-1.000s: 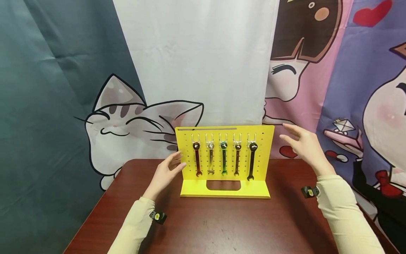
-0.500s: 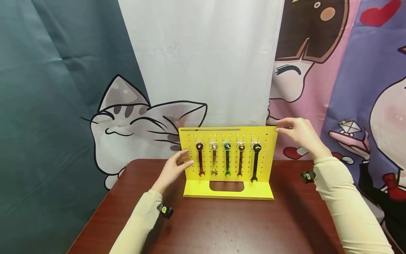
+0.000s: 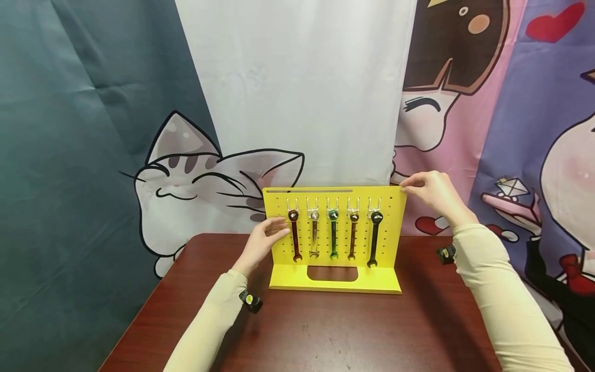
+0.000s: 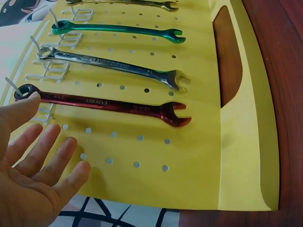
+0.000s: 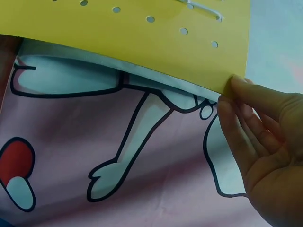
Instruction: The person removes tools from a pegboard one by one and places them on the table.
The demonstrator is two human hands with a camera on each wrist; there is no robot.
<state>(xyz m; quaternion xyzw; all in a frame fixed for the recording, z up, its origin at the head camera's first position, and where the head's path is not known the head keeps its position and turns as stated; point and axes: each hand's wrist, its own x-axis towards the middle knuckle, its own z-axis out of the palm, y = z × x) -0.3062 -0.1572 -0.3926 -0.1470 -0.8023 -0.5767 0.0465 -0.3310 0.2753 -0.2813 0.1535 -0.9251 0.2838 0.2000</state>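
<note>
A yellow pegboard stand (image 3: pixel 390 227) stands upright on the table, with several combination wrenches hanging by their ring ends from wire hooks. From left to right they are a red wrench (image 3: pixel 295 237), a silver one (image 3: pixel 314 238), a green one (image 3: pixel 333 237), a bronze-gold one (image 3: pixel 353 238) and a larger black one (image 3: pixel 374 240). My right hand (image 3: pixel 437 191) pinches the board's top right corner between thumb and fingers, as the right wrist view confirms. At the left side, my left hand (image 3: pixel 261 243) has its fingers spread, the thumb (image 4: pixel 28 106) right at the red wrench's ring.
The brown table (image 3: pixel 325 330) extends in front of the stand. Behind hangs a curtain (image 3: pixel 302 93) printed with a cartoon cat and other figures. The stand's base has a cut-out slot (image 3: pixel 332 273).
My right hand has come in from the right and taken hold of the board's top corner. My left hand has moved rightward to the red wrench. The wrenches hang as before.
</note>
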